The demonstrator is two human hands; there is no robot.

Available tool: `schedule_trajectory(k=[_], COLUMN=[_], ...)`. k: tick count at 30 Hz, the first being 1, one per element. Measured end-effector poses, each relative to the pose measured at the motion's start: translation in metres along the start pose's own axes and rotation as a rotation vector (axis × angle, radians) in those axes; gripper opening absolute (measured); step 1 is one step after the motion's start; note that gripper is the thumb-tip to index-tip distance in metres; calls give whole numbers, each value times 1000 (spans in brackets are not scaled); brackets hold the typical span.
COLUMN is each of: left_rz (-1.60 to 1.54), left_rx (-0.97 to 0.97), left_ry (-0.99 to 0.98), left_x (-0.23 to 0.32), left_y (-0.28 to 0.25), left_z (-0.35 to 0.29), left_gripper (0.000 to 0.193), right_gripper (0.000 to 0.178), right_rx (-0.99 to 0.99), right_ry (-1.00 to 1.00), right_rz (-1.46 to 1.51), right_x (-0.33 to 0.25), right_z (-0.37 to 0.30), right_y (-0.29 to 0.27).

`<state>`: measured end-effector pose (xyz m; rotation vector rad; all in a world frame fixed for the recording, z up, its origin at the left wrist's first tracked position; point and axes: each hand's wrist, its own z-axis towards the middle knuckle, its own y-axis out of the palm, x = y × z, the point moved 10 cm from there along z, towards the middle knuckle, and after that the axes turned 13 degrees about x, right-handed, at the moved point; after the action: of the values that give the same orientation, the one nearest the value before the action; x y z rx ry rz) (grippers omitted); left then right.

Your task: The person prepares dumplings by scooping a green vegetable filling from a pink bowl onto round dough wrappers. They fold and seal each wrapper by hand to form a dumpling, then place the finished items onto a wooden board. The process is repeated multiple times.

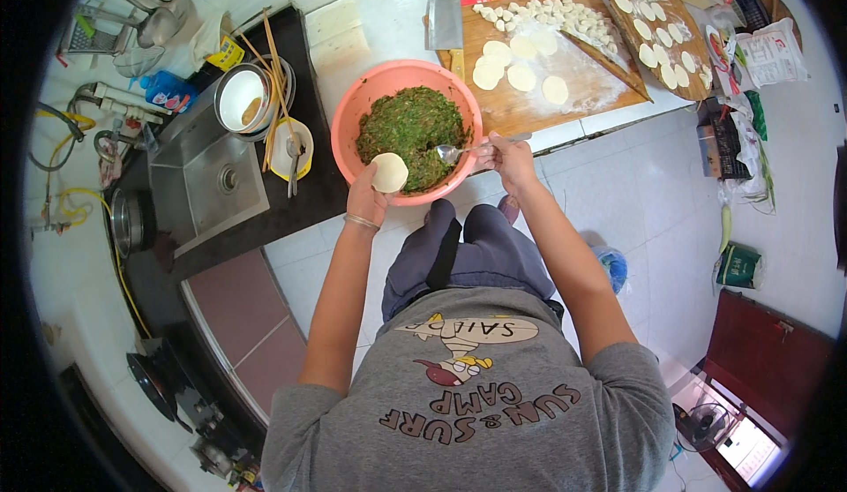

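A round dumpling wrapper [390,173] lies flat in my left hand [365,194], held over the near left rim of a pink basin [342,130]. Green chopped filling [413,121] fills much of the basin. My right hand [509,162] grips the handle of a metal spoon [448,153], whose bowl rests at the right side of the filling. No filling shows on the wrapper. Right of the basin is a floured wooden board [582,112] with several round wrappers [521,77], small dough pieces [538,14] and a rolling pin [604,64].
A cleaver [444,24] lies at the board's left edge. Far right, a round board [619,17] bears more wrappers. On the left are a sink [190,196], a white bowl [236,95] with chopsticks [272,77] and a yellow-rimmed bowl [281,155]. A blue-lined bin [611,267] stands on the floor.
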<state>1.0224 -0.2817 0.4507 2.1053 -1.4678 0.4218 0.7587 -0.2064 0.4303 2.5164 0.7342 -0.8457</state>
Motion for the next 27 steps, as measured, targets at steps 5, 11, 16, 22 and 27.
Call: schedule_trajectory(k=[5, 11, 16, 22, 27], left_rz=[-36, -149, -189, -257, -237], left_rx=[-106, -390, -505, -481, -372], left_ry=[-58, -232, -351, -404, -392], left_x=[-7, -10, -5, -4, -9], left_y=[35, 97, 126, 132, 131], left_z=[-4, -37, -63, -59, -54], left_gripper=[40, 53, 58, 59, 58], right_gripper=[24, 24, 21, 21, 21], right_rx=[-85, -289, -408, -449, -409], right_ry=[-15, -210, -223, -159, -72], right_rz=[146, 177, 193, 184, 249], right_x=[-39, -65, -63, -52, -52], right_z=[-21, -53, -60, -45, -34], right_y=[10, 32, 30, 17, 8])
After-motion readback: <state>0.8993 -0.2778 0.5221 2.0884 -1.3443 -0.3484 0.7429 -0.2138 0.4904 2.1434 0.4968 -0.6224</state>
